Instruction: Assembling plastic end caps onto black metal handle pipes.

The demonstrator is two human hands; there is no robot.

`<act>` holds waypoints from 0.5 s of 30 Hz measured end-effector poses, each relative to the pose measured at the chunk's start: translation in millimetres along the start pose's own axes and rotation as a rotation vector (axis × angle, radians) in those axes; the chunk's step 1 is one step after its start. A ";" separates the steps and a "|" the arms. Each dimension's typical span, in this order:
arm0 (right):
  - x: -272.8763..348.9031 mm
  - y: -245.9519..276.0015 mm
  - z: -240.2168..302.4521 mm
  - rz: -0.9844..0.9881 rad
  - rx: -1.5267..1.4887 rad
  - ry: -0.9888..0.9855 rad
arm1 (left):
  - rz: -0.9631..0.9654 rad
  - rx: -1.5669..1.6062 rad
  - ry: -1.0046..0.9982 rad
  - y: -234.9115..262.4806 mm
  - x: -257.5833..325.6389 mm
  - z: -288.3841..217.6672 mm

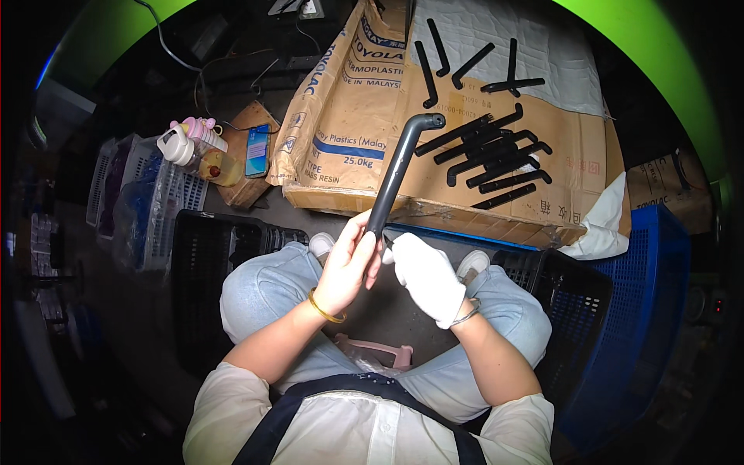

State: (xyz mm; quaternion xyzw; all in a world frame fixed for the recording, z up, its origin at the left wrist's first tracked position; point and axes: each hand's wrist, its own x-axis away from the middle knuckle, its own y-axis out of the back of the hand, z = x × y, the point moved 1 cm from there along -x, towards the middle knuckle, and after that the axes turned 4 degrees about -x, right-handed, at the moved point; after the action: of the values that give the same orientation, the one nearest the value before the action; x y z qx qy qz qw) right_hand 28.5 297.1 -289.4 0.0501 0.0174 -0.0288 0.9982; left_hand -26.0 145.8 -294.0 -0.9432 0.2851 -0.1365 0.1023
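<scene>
My bare left hand (346, 262), with a bangle on its wrist, is wrapped round the lower part of a black plastic bent tube (394, 174). The tube slants up and away, its angled, open-looking end over the cardboard's near edge. Close beside the tube's lower end is my right hand (426, 277) in a white glove, its fingers pinched together. A small dark bit shows at those fingertips, too little to name. Past the hands, a pile of similar black bent tubes (496, 159) lies on the cardboard (457, 203). Several more are spread farther back, among them a single tube (428, 74).
A brown paper sack (341, 116) covers the cardboard's left side; white sheeting (542, 66) lies at the back. Left stand a drink bottle (205, 159), a phone (257, 151) and baskets. Black crates (577, 310) flank my knees, with a blue crate (635, 310) at right.
</scene>
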 end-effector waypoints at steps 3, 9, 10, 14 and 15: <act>4.8 0.0 5.1 0.079 0.255 0.052 | 0.010 -0.067 0.031 -2.6 3.3 -1.0; 5.1 -1.7 3.7 0.124 0.355 0.148 | 0.002 -0.098 -0.021 -4.6 4.2 0.7; 5.3 -2.3 2.4 0.089 0.327 0.151 | 0.004 -0.098 -0.021 -5.2 4.1 0.9; 6.6 -2.2 -4.5 0.060 0.312 0.155 | -0.002 -0.153 -0.031 -5.7 4.0 1.8; 6.5 -2.0 -2.5 0.061 0.312 0.155 | -0.013 -0.187 -0.048 -5.2 3.9 2.8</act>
State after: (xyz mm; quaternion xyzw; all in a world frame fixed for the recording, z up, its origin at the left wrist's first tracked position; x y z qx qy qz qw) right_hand 34.9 295.0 -292.3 0.2070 0.0882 0.0029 0.9744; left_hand -19.4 148.2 -294.5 -0.9535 0.2879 -0.0872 0.0199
